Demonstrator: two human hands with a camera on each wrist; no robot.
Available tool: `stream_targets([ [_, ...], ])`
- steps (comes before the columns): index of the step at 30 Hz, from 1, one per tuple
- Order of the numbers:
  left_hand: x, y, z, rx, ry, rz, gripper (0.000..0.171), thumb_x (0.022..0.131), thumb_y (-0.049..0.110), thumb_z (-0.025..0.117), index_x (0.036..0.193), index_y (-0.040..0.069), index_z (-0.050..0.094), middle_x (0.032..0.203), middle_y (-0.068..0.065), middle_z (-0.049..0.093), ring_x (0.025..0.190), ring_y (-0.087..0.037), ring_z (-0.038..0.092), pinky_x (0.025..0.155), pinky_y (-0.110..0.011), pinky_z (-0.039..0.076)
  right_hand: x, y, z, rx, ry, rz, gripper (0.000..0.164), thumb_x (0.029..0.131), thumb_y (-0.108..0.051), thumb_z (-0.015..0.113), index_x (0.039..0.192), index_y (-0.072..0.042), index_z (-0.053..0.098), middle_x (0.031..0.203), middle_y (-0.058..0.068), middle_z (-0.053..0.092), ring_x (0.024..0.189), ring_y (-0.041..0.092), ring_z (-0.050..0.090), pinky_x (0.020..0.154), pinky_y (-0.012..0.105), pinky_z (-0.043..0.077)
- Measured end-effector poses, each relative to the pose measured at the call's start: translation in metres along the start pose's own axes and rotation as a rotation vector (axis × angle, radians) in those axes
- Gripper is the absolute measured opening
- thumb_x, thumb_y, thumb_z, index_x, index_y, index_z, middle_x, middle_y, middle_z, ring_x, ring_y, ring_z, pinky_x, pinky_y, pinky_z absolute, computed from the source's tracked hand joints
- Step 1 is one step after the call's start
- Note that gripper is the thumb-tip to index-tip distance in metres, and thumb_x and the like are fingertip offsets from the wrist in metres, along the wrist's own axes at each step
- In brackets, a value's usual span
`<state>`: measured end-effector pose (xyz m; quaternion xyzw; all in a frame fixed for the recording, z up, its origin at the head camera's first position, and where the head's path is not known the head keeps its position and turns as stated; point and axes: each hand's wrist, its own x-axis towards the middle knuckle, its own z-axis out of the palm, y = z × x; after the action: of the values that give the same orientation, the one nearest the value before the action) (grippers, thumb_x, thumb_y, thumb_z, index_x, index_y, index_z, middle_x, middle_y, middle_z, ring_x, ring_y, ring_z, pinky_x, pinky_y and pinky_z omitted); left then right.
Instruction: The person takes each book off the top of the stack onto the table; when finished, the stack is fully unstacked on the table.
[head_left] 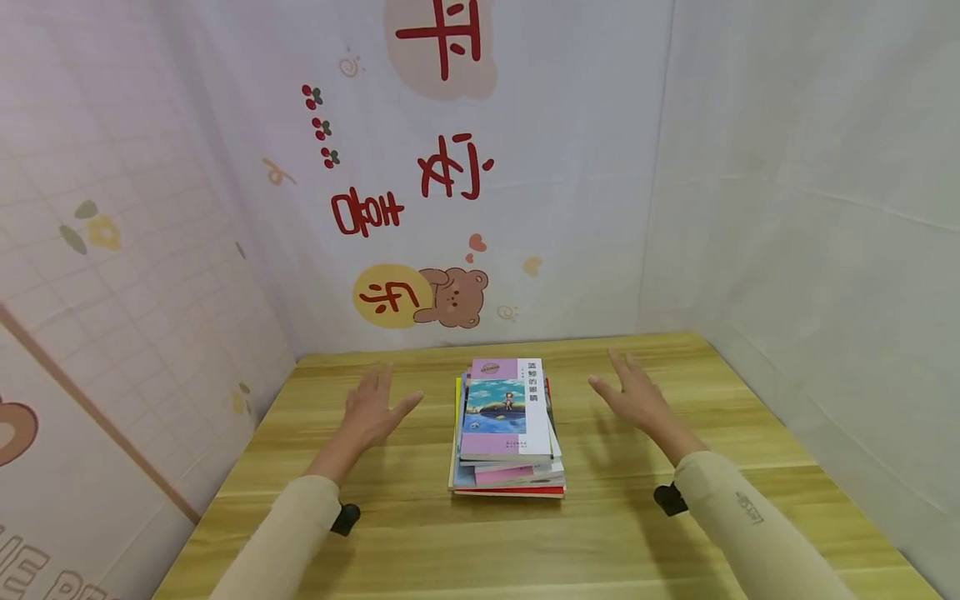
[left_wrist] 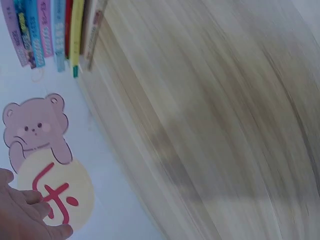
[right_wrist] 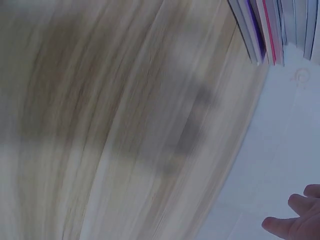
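Note:
A stack of several books [head_left: 510, 471] lies on the wooden table, the top one a pink and white book [head_left: 498, 408] with a sea picture on its cover. To the left of the stack, my left hand [head_left: 372, 410] hovers with fingers spread and holds nothing. My right hand [head_left: 633, 396] is raised on the other side, fingers extended, apart from the books. In the left wrist view, book spines [left_wrist: 59, 35] show at the top left, away from the hand [left_wrist: 30, 212]. The right wrist view has book edges [right_wrist: 267, 32] at the top right and fingertips [right_wrist: 280, 226] low down.
The wood-grain table [head_left: 495, 550] ends against a white cloth backdrop [head_left: 577, 208] printed with a bear and red characters. Cloth walls [head_left: 825, 250] also stand at both sides. Black wrist-worn devices [head_left: 670, 499] show under the sleeves.

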<state>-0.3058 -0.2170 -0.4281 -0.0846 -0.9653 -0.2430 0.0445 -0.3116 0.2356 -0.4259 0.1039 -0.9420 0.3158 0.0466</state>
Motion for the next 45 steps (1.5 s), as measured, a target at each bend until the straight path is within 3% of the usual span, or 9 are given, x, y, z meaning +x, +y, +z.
stream_targets([
  [6, -0.001, 0.013, 0.003, -0.152, -0.029, -0.047, 0.1, 0.095, 0.07, 0.041, 0.159, 0.003, 0.005, 0.161, -0.028, 0.01, 0.147, -0.046, 0.006, 0.113, -0.067, 0.005, -0.001, -0.005, 0.008, 0.122, -0.027, -0.018, 0.08, 0.103, -0.052, 0.043, 0.159, -0.005, 0.01, 0.161, 0.029, 0.009, 0.146, 0.05, 0.005, 0.11, 0.07, 0.012],
  [14, -0.007, 0.03, 0.013, -0.384, -0.076, -0.057, 0.101, 0.093, 0.07, 0.047, 0.158, 0.001, 0.012, 0.161, -0.024, 0.015, 0.147, -0.043, 0.014, 0.114, -0.063, 0.016, -0.007, -0.012, 0.019, 0.203, -0.048, -0.028, 0.073, 0.104, -0.044, 0.047, 0.159, -0.008, 0.016, 0.159, 0.028, 0.017, 0.144, 0.05, 0.015, 0.11, 0.068, 0.02],
  [20, -0.013, 0.043, 0.023, -0.456, -0.103, -0.092, 0.095, 0.094, 0.066, 0.051, 0.158, 0.005, 0.016, 0.158, -0.024, 0.024, 0.144, -0.044, 0.024, 0.11, -0.065, 0.026, -0.016, -0.019, 0.027, 0.236, -0.068, -0.012, 0.069, 0.104, -0.041, 0.049, 0.159, -0.012, 0.021, 0.159, 0.025, 0.021, 0.143, 0.049, 0.02, 0.109, 0.068, 0.024],
  [27, -0.017, 0.052, 0.029, -0.524, -0.111, -0.132, 0.1, 0.089, 0.071, 0.054, 0.158, 0.007, 0.022, 0.153, -0.02, 0.036, 0.139, -0.039, 0.035, 0.106, -0.06, 0.036, -0.023, -0.026, 0.038, 0.256, -0.078, 0.006, 0.07, 0.102, -0.051, 0.048, 0.158, -0.015, 0.026, 0.16, 0.02, 0.025, 0.14, 0.05, 0.027, 0.108, 0.067, 0.027],
  [31, -0.019, 0.057, 0.035, -0.573, -0.117, -0.146, 0.1, 0.087, 0.07, 0.057, 0.157, 0.006, 0.025, 0.149, -0.019, 0.041, 0.135, -0.037, 0.04, 0.106, -0.057, 0.038, -0.027, -0.029, 0.044, 0.278, -0.07, 0.001, 0.066, 0.103, -0.045, 0.05, 0.158, -0.014, 0.028, 0.159, 0.019, 0.027, 0.138, 0.051, 0.031, 0.106, 0.067, 0.03],
  [45, -0.031, 0.068, 0.051, -0.631, -0.155, -0.109, 0.078, 0.097, 0.047, 0.06, 0.154, 0.001, 0.031, 0.14, -0.02, 0.049, 0.127, -0.036, 0.048, 0.1, -0.053, 0.045, -0.044, -0.037, 0.057, 0.413, -0.068, 0.028, 0.056, 0.102, -0.029, 0.057, 0.153, -0.012, 0.04, 0.149, 0.028, 0.04, 0.133, 0.047, 0.042, 0.103, 0.058, 0.041],
])
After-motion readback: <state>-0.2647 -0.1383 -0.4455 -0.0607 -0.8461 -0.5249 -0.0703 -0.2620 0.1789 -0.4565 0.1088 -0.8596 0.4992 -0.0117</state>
